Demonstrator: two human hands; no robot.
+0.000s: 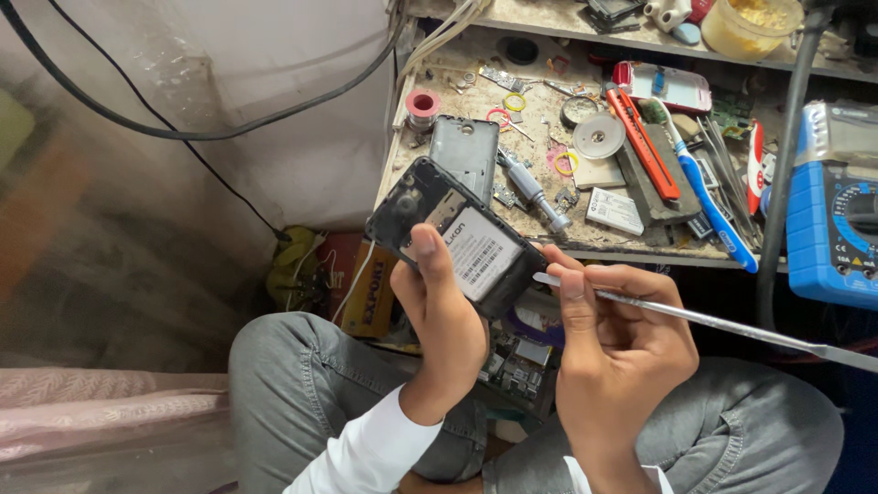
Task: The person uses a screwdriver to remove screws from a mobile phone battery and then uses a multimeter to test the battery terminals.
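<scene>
My left hand (444, 316) grips a black phone (455, 234) with its back cover off, thumb pressed on the exposed battery with its white label. My right hand (617, 343) holds a long thin metal pry tool (732, 327), its tip resting at the phone's lower right edge. The removed grey back cover (465, 151) lies on the workbench just beyond the phone. Both hands are above my lap in grey jeans.
A cluttered workbench (549, 110) holds a screwdriver (533, 189), orange utility knife (642, 142), blue toothbrush (704, 197), solder spool (422, 103), white battery (615, 210) and small parts. A blue multimeter (834, 206) sits at the right. Black cables hang on the left wall.
</scene>
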